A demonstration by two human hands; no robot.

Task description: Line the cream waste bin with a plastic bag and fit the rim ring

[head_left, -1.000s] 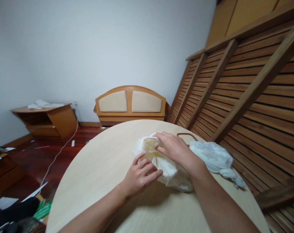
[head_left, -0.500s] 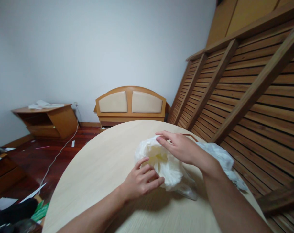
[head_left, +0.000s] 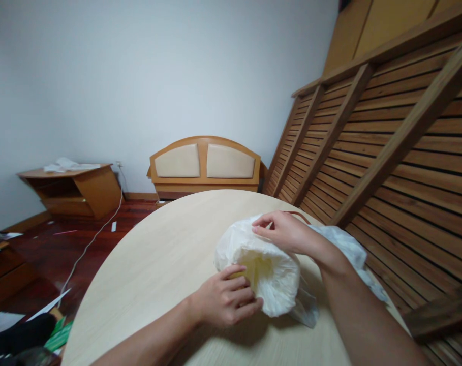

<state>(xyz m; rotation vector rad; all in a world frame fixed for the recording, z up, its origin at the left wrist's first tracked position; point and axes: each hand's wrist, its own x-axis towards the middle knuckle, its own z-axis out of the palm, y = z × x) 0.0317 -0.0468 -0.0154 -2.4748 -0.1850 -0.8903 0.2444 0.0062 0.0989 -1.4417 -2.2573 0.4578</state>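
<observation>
A white plastic bag (head_left: 233, 243) lines a round container (head_left: 264, 269) whose yellowish inside shows through its mouth. It lies tilted on the table with the opening towards me. My left hand (head_left: 227, 299) grips the near left part of the rim, its curled fingers over the edge of the bag. On the far upper side, my right hand (head_left: 282, 230) holds the bag's film between thumb and fingers. A loose clear flap (head_left: 307, 308) of plastic sticks out at the lower right and rests on the table. The container's outer wall is hidden by the bag.
The round pale table (head_left: 150, 274) carries another crumpled whitish plastic bag (head_left: 341, 246) at the right, beside a thin brown strap (head_left: 300, 215). A slatted wooden panel (head_left: 406, 178) leans close along the right side. Papers and a white cable (head_left: 95, 236) lie on the floor at left.
The bagged container has turned and shifted slightly right and nearer, so its mouth now looks rounder and wider. My left hand has moved slightly down with the rim; my right hand shifted slightly right.
</observation>
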